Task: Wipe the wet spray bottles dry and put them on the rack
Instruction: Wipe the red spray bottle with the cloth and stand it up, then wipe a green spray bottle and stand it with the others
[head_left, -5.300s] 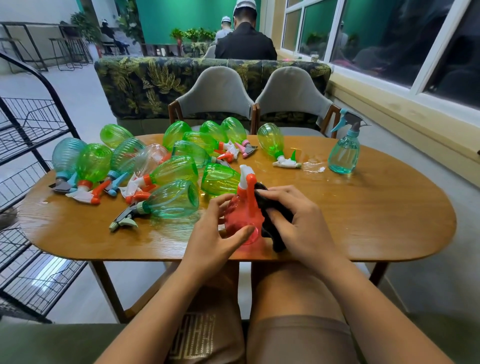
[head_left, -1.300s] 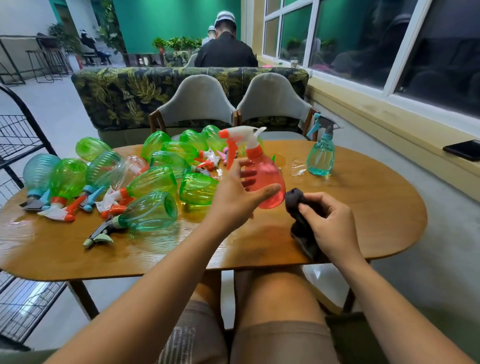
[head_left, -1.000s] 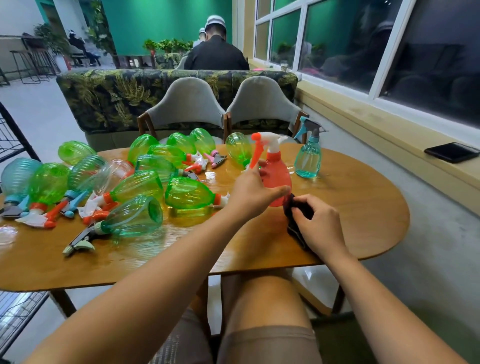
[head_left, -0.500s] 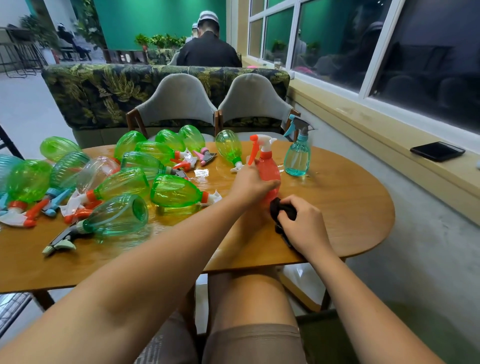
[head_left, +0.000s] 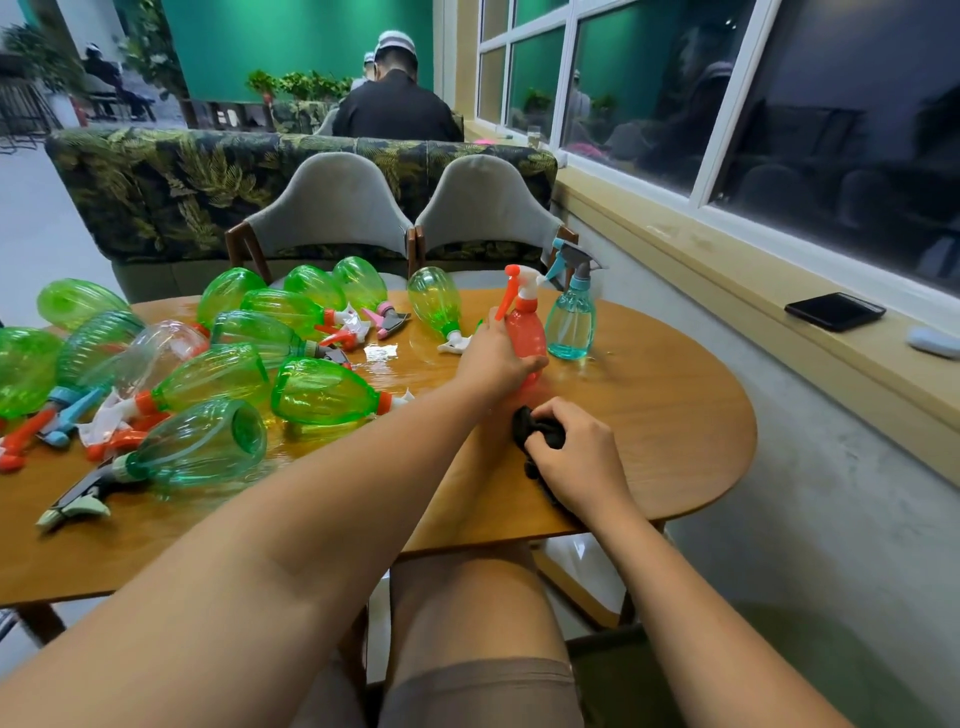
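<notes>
My left hand (head_left: 493, 358) grips a red spray bottle (head_left: 525, 328) with an orange and white trigger head. It stands upright on the wooden table (head_left: 649, 410), close beside an upright light-blue spray bottle (head_left: 570, 322). My right hand (head_left: 579, 457) holds a bunched black cloth (head_left: 537, 434) on the table, just in front of the red bottle. Several green and teal spray bottles (head_left: 218, 364) lie on their sides across the left half of the table. The rack is out of view.
Water pools on the tabletop (head_left: 382, 353) among the lying bottles. Two grey chairs (head_left: 405, 218) stand behind the table, with a patterned sofa back behind them. A phone (head_left: 834, 310) lies on the window ledge at right. A person sits beyond the sofa.
My left hand lifted the red bottle away from the cloth and carried it right, setting it upright next to the blue bottle. My right hand stayed low with the cloth. The view turned right.
</notes>
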